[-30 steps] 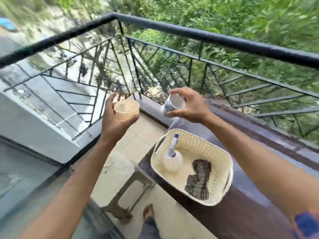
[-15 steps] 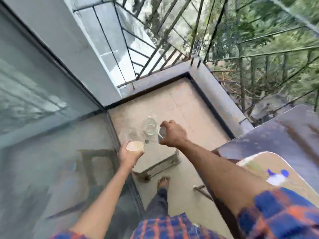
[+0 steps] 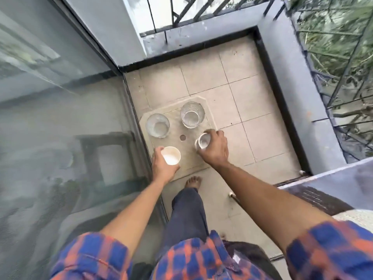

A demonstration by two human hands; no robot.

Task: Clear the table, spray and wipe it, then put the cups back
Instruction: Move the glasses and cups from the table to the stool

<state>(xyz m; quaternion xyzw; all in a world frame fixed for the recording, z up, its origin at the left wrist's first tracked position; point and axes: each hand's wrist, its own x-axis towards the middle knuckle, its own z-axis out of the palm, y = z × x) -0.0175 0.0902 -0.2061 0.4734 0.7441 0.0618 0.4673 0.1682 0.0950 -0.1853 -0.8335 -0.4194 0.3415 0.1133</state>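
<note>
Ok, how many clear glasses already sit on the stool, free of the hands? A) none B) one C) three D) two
D: two clear glasses stand on the stool untouched, while the left hand holds a paper cup and the right hand a white cup.

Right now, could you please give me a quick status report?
Left hand holds beige paper cup; right hand holds small white cup. Both over pale plastic stool. Two clear glasses stand there.
</note>
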